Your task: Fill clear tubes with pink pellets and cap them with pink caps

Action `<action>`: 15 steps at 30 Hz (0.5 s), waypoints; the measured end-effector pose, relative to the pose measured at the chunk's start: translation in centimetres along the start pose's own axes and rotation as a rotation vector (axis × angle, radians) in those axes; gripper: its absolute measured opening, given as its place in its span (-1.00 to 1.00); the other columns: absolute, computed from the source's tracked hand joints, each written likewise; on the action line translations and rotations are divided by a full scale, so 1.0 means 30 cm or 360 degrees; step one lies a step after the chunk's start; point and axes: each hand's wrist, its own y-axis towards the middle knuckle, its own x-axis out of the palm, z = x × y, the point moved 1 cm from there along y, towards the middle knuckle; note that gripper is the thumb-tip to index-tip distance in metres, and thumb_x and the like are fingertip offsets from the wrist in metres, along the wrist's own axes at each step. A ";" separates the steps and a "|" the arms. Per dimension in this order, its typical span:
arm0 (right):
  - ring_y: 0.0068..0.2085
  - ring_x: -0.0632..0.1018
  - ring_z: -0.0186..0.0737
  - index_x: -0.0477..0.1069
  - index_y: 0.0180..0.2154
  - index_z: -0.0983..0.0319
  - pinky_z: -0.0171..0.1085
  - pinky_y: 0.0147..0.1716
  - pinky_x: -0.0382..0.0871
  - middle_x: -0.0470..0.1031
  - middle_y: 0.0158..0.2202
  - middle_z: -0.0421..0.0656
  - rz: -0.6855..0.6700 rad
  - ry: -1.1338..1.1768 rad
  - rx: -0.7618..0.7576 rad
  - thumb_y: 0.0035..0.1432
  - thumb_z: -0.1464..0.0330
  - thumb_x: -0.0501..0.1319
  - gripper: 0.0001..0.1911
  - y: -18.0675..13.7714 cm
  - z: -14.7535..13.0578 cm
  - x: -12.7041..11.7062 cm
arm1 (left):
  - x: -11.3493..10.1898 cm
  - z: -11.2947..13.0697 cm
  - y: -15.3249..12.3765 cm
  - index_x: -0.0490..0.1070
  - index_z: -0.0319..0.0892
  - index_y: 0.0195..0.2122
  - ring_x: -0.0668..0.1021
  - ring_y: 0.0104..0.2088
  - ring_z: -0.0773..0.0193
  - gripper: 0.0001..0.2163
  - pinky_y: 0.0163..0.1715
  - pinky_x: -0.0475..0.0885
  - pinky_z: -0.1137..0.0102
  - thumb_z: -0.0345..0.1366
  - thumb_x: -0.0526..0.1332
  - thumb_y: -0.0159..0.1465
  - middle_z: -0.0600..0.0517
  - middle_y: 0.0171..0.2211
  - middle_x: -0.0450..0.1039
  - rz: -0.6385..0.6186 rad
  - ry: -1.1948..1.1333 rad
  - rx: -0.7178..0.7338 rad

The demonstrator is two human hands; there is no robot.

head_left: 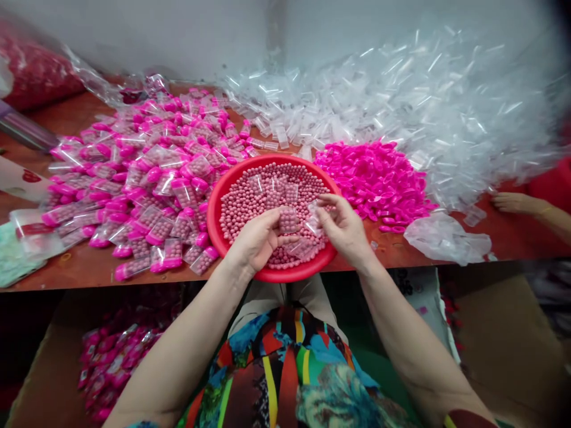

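A red basin point(215, 229) full of small pink beads point(243, 205) stands at the table's front edge. Over its near left side, my left hand point(256, 241) is closed on a small clear plastic container point(288, 220) with pink beads showing in it. My right hand point(341, 226) is above the basin's right side, fingers pinched on another clear container point(313, 219); whether beads are inside it I cannot tell. More clear containers point(292, 193) lie on the beads between and beyond my hands.
Bead-filled containers with pink caps point(156, 178) are heaped on the left. Loose pink caps point(375, 178) lie right of the basin, with a large pile of clear containers point(401, 89) behind. A plastic bag point(448, 238) lies near the front edge; another person's hand point(515, 203) rests at far right.
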 end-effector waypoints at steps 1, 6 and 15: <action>-0.41 0.48 -0.33 0.37 0.02 0.18 -0.28 -0.37 0.45 0.52 -0.13 -0.11 0.0146 -0.0097 -0.0022 0.24 0.21 0.19 -0.65 0.005 0.025 -0.046 | 0.013 -0.007 0.001 0.51 -0.27 -0.20 0.61 -0.26 0.21 -0.82 -0.27 0.59 0.27 -0.34 0.13 0.33 -0.11 -0.27 0.58 0.0007 -0.0017 -0.0020; -0.44 0.51 -0.27 0.43 -0.06 0.30 -0.24 -0.37 0.43 0.56 -0.30 -0.10 0.0554 -0.0426 0.0264 0.26 0.20 0.07 -0.63 0.012 0.248 -0.266 | 0.074 -0.066 0.007 0.52 -0.24 -0.24 0.58 -0.38 0.29 -0.86 -0.37 0.55 0.40 -0.35 0.18 0.28 -0.05 -0.35 0.57 0.0067 0.0016 -0.0074; -0.08 0.48 -0.08 0.52 -0.15 0.30 -0.10 0.00 0.31 0.51 -0.14 0.04 0.0470 -0.0940 0.0249 0.21 0.42 0.11 -0.75 0.033 0.424 -0.282 | 0.082 -0.105 0.022 0.53 -0.23 -0.23 0.49 -0.51 0.33 -0.86 -0.57 0.42 0.46 -0.30 0.22 0.26 0.02 -0.46 0.50 0.0068 0.0143 -0.0143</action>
